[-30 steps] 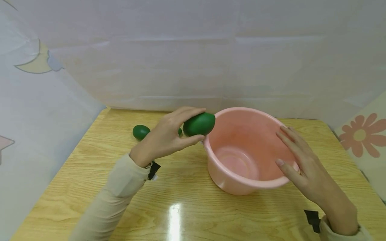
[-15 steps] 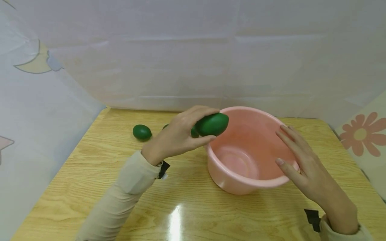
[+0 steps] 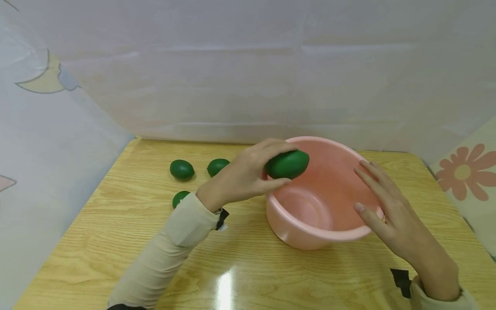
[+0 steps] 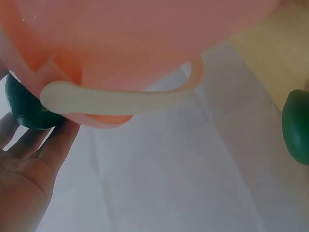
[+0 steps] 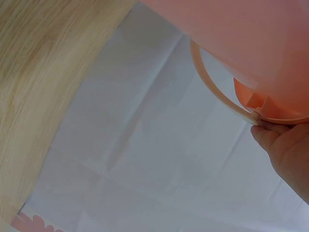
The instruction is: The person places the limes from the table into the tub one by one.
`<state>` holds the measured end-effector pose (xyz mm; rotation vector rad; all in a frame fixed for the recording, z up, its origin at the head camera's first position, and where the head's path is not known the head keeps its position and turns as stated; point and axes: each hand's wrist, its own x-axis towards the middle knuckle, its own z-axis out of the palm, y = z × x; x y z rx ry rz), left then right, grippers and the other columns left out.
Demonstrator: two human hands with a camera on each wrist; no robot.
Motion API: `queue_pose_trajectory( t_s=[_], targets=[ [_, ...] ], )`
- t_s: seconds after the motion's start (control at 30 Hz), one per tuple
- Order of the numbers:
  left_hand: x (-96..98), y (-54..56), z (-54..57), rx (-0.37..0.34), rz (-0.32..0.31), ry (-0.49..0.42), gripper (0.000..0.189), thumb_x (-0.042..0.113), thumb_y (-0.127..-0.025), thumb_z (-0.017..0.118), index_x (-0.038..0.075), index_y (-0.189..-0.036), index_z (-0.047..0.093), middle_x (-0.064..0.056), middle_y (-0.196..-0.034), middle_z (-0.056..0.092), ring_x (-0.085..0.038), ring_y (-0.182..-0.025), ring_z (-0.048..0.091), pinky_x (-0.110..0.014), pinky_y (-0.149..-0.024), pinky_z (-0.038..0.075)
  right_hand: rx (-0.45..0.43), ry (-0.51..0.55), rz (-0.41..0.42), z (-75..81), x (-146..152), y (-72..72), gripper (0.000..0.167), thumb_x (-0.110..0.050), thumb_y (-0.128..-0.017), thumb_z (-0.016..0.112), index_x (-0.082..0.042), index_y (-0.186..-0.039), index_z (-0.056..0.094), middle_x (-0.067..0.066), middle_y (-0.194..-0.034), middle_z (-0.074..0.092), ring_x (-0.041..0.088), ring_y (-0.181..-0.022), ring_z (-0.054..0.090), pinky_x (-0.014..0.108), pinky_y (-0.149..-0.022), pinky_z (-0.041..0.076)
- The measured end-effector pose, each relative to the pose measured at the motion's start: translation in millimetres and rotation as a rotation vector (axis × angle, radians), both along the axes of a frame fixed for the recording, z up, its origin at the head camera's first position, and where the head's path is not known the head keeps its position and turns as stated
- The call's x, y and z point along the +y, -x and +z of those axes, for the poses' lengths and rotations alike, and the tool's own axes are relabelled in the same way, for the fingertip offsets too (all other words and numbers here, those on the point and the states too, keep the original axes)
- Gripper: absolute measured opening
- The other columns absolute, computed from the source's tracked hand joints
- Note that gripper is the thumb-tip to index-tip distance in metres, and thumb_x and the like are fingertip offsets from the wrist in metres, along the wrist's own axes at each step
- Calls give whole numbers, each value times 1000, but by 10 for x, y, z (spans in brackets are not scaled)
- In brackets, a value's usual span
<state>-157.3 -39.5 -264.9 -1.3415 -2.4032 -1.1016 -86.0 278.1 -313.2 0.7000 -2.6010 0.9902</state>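
My left hand grips a green lemon-shaped fruit between fingers and thumb, over the left rim of a pink plastic bucket. The left wrist view shows the fruit beside the bucket's rim and its pale handle. My right hand rests on the bucket's right rim, fingers and thumb extended over the edge. From the right wrist, the hand touches the rim where the handle joins. Nothing shows on the visible part of the bucket's floor.
Left of the bucket, three more green fruits lie on the wooden table: one fruit at the left, another fruit partly behind my left hand, and a third fruit partly covered by my sleeve. A pale sheet hangs behind the table.
My left hand has moved right with the green fruit, from outside the bucket's rim to over it. More fruits show behind that arm. The right hand and bucket have stayed put.
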Motion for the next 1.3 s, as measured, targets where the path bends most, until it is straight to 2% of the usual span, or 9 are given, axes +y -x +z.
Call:
queue_pose_trajectory(
  t_s=[0.07, 0.3, 0.43, 0.5, 0.7, 0.87, 0.93, 1.17, 1.3],
  targets=[
    [20, 7, -11, -10, -6, 11, 56, 20, -89, 76, 8, -139, 53, -10, -132, 56, -15, -100, 59, -19, -77, 53, 3, -2, 0, 0, -2, 2, 73, -5, -89, 63, -16, -155, 34, 6, -165, 22, 10, -153, 12, 31, -124, 9],
    [72, 41, -76, -3, -26, 32, 54, 18, -89, 75, 9, -138, 54, -7, -135, 55, -14, -111, 59, -23, -97, 49, -2, -6, -6, -1, -3, -2, 73, -5, -90, 63, -16, -155, 34, 5, -165, 22, 8, -153, 11, 26, -123, 10],
    [87, 51, -97, 3, -20, 55, 53, 18, -89, 75, 9, -137, 54, -6, -137, 55, -14, -113, 58, -22, -99, 48, -1, -6, -6, 1, -7, 1, 73, -5, -89, 64, -16, -155, 35, 5, -165, 22, 9, -153, 11, 22, -122, 9],
    [96, 55, -98, 11, -20, 70, 53, 18, -89, 75, 9, -137, 54, -5, -138, 55, -14, -115, 58, -22, -100, 47, -5, -3, -5, 4, -8, 2, 73, -5, -89, 64, -16, -155, 35, 5, -165, 22, 10, -154, 11, 28, -123, 10],
    [122, 60, -81, -5, -18, 131, 52, 18, -89, 75, 9, -137, 54, -4, -139, 55, -14, -116, 57, -23, -99, 47, -23, 9, -3, 9, -8, 5, 73, -5, -90, 63, -17, -156, 34, 5, -165, 21, 10, -154, 9, 55, -123, 9],
    [146, 69, -60, -37, -15, 182, 51, 19, -90, 73, 10, -137, 53, -4, -140, 53, -14, -116, 56, -23, -98, 47, -18, 5, -1, 4, -5, 4, 73, -5, -90, 63, -16, -155, 34, 5, -165, 21, 10, -154, 10, 46, -124, 9],
    [157, 74, -56, -54, -16, 196, 51, 19, -90, 72, 10, -136, 53, -4, -139, 53, -14, -117, 55, -23, -98, 47, -18, 7, 0, 3, -2, 3, 73, -4, -90, 63, -16, -155, 34, 4, -165, 21, 10, -154, 10, 47, -124, 9],
    [201, 96, -34, -138, -25, 250, 50, 18, -91, 70, 9, -137, 51, -1, -137, 54, -12, -120, 52, -24, -103, 43, -29, 11, 0, 5, 3, 1, 73, -5, -90, 63, -17, -156, 33, 3, -166, 20, 10, -154, 9, 50, -124, 8],
    [222, 91, -20, -187, -14, 295, 51, 17, -91, 69, 9, -138, 50, 0, -138, 53, -12, -124, 49, -25, -104, 42, -37, 15, 0, 11, 6, -1, 73, -5, -90, 63, -17, -156, 33, 3, -166, 20, 7, -153, 8, 60, -122, 7]
  ],
)
